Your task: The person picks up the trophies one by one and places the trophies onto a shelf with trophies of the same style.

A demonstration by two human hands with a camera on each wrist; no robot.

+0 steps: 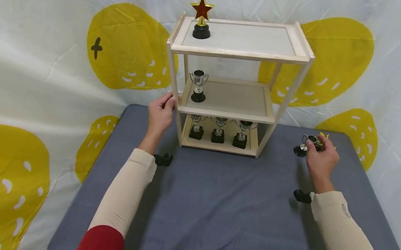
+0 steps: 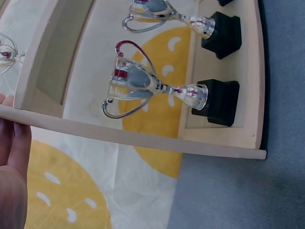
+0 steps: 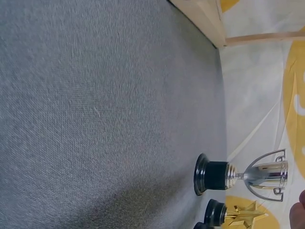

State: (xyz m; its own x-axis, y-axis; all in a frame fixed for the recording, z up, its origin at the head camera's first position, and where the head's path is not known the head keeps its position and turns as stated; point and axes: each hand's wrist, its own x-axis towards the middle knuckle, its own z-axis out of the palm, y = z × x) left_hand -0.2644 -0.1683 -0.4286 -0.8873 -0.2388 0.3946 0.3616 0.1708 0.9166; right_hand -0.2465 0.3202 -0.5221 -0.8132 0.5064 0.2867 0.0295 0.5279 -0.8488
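So the left hand (image 2: 13, 186) has its fingers around a pale wooden shelf post (image 2: 143, 137), way over at the edge of view. Just past the post there's a shiny silver two-handled cup trophy (image 2: 188, 94), black-based, another black-based silver trophy (image 2: 201, 25) near it, plus blue-grey cloth (image 2: 233, 191).

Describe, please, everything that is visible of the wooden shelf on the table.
The shelf looks made of pale wood: four slim corner posts carry three tiers with flat, framed panels. Its front is open. It stands upright on the grey table surface, before a patterned cloth. The left hand grips its left front post near the middle tier. A star trophy stands on top, one silver cup in the middle and three cups below.
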